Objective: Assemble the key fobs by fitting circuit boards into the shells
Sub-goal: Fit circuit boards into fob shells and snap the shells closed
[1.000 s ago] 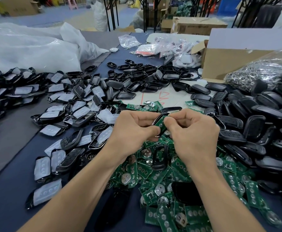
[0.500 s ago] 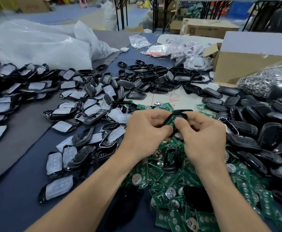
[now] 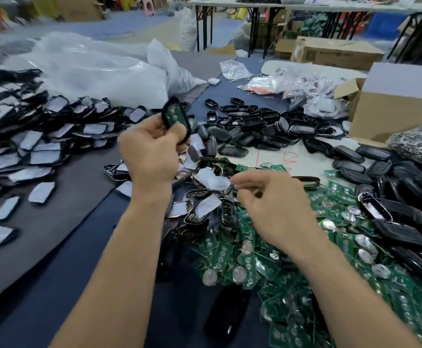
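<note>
Here, gripped the black oval plastic shell [image 3: 165, 116], green circuit board [image 3: 176, 117] seated inside, in the curled fingers of the left hand [image 3: 152, 151], raised above the film-covered shell halves [image 3: 42, 146]. Hovered the right hand [image 3: 272, 204], fingers loosely curled round nothing, just over the heap of loose green boards [image 3: 255, 259] on the dark blue table [image 3: 42, 297]

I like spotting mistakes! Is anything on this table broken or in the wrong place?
Nothing looks broken. One black shell lies alone at the near edge of the green circuit boards, apart from the big shell heap.
</note>
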The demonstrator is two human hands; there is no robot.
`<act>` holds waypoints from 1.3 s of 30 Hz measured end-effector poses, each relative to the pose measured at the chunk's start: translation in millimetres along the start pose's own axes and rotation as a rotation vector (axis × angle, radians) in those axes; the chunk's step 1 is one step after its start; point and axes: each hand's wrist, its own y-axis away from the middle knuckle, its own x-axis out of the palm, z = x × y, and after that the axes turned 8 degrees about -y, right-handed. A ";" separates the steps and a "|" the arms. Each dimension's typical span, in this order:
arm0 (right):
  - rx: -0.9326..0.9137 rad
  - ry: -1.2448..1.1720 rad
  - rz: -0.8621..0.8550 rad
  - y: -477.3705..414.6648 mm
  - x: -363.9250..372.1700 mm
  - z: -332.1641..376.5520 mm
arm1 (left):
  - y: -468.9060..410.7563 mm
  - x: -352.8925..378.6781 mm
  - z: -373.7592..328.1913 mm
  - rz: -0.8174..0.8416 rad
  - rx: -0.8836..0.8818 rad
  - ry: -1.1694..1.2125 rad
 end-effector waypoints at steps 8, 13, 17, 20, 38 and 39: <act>-0.191 0.552 0.365 -98.0 98.8 36.5 | -29.6 -27.7 20.0 -0.405 -0.269 0.137; -0.265 0.640 0.366 -118.4 125.2 42.2 | -35.2 -29.5 24.2 -0.422 -0.379 0.183; -0.256 0.617 0.425 -120.6 125.4 48.9 | -35.5 -28.4 21.8 -0.407 -0.382 0.200; -0.231 0.718 0.491 -121.4 117.8 55.2 | -34.7 -31.2 19.7 -0.416 -0.384 0.210; -0.291 0.530 0.398 -140.8 167.1 61.5 | -44.6 -44.8 22.4 -0.561 -0.364 0.211; -0.333 0.573 0.357 -140.6 170.8 59.8 | -44.5 -45.2 23.0 -0.565 -0.363 0.212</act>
